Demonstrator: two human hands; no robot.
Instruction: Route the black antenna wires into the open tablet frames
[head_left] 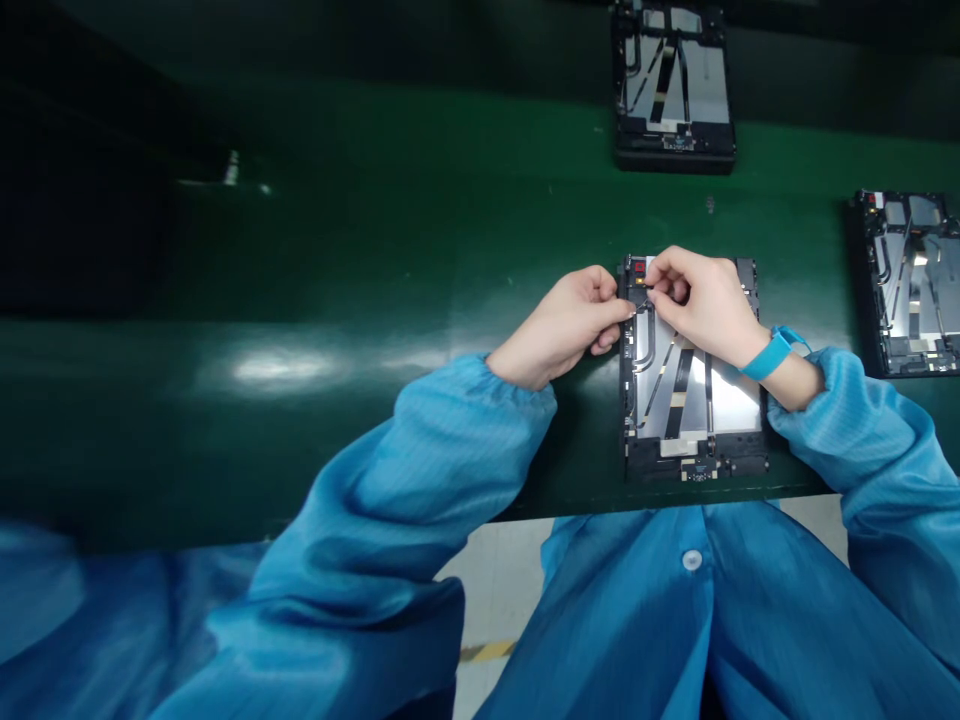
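An opened tablet-like device (pixel 660 400) lies flat before me, its silver inner plate, dark flex cables and small circuit parts exposed. At its upper left edge, my left hand (pixel 589 315) has thumb and forefinger pinched together by a cable. My right hand (pixel 701 300), with a blue wrist strap (pixel 776 353) on its wrist, reaches over the device's top, thumb and forefinger also pinched close to the same spot. Whatever is between the fingertips of either hand is too small to make out. A red mark shows on the device just left of the right fingertips.
On the green table (pixel 420 230), a stack topped by a similar opened device (pixel 709 85) stands farther back. Another such device (pixel 904 300) lies at the right edge of view. The table's front edge runs close to my body. Blue cloth shows at lower left.
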